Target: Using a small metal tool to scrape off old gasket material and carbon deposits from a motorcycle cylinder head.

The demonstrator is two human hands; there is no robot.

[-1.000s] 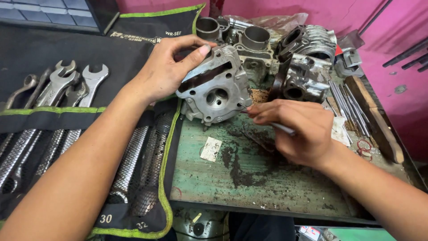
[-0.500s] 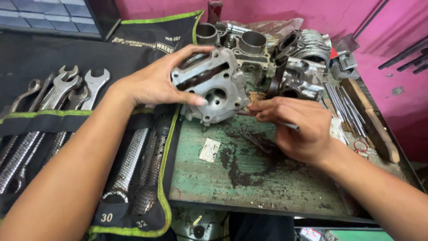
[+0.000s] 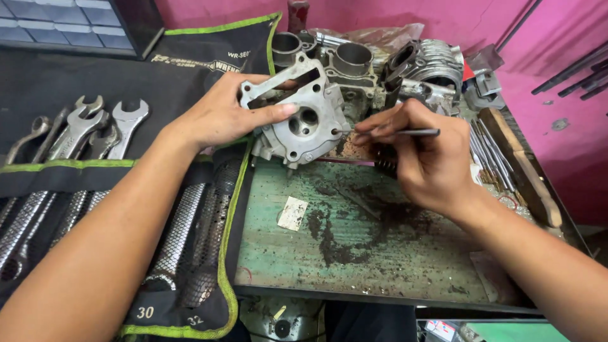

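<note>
My left hand (image 3: 221, 117) grips a grey metal cylinder head (image 3: 304, 120) and holds it tilted up off the green workbench (image 3: 380, 253), its round chamber facing me. My right hand (image 3: 424, 158) pinches a thin metal rod (image 3: 411, 132) that lies level, its tip pointing at the head's right side. A small coil spring (image 3: 384, 166) sits on the bench just under that hand.
A black tool roll (image 3: 114, 190) with several spanners (image 3: 88, 126) covers the left. Behind stand engine cylinders (image 3: 351, 60) and a finned casting (image 3: 437, 66). Rods and a wooden handle (image 3: 519, 164) lie at the right. Dark grit and a paper scrap (image 3: 292, 213) lie on the bench.
My left hand has lifted and tipped the cylinder head up off the bench. My right hand rose from the bench with the thin rod and brought it level beside the head.
</note>
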